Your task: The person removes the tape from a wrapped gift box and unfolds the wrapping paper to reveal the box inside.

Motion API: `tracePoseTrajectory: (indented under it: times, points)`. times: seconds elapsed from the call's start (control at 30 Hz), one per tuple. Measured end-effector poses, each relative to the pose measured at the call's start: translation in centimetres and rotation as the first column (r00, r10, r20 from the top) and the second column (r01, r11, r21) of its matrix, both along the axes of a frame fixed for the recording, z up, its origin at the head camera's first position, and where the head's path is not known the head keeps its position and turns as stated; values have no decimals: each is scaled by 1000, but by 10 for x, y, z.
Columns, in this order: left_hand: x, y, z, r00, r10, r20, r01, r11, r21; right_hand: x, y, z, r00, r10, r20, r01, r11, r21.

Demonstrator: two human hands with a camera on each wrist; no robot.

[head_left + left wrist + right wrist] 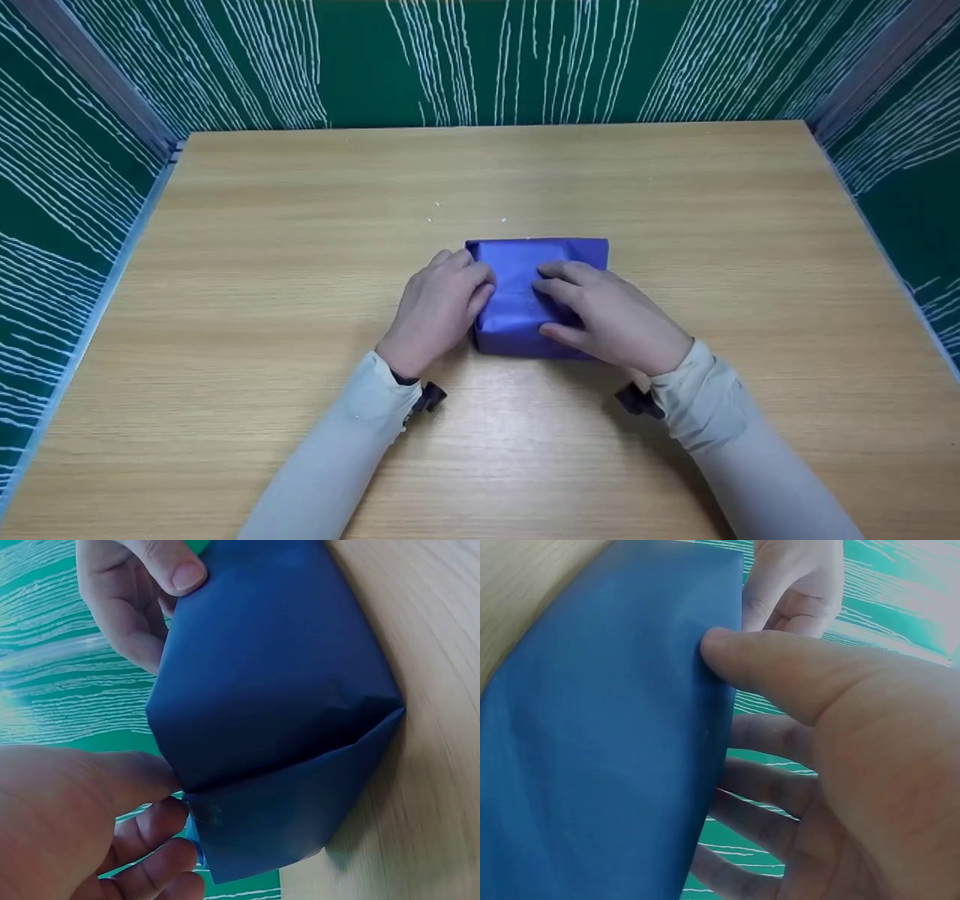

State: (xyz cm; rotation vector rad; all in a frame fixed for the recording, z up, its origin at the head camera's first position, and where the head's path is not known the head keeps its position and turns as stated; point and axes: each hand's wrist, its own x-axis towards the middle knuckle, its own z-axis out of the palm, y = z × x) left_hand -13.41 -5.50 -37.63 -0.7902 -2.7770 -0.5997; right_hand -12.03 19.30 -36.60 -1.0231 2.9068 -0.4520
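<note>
A box-shaped parcel in blue-purple wrapping paper (517, 281) lies on the table between both hands. At its left end, my left hand (442, 304) pinches the edge of the paper, its fingers curled. A folded flap (262, 829) of that end shows in the left wrist view, with a dark gap along its crease. My right hand (611, 315) rests on the right part of the parcel, fingers spread and fairly straight. In the right wrist view its thumb (742, 660) touches the parcel's near side, while the other fingers lie over the top face.
The wooden table (262, 300) extends around the parcel. A few tiny white scraps (504, 220) lie behind it. Green panels with white streaks (487, 67) stand along the back and both sides. Each wrist wears a small black camera (429, 397).
</note>
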Motion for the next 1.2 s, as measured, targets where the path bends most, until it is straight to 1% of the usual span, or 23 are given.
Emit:
tracePoseTrajectory:
  times: [0.47, 0.8, 1.03, 1.2]
  points:
    - [1, 3, -2, 999, 30, -18, -30, 999, 17, 1, 1, -1, 1000, 5, -15, -5, 1000, -15]
    - [0, 2, -1, 997, 2, -77, 1, 999, 36, 1, 1, 0, 1000, -1, -2, 1, 1000, -12]
    - [0, 1, 1, 998, -8, -69, 9, 1000, 5, 1, 0, 0, 1000, -2, 1, 2, 1000, -12]
    - [0, 0, 1, 995, -33, -97, 34, 999, 2, 1, 0, 0, 1000, 4, -9, -4, 1000, -19]
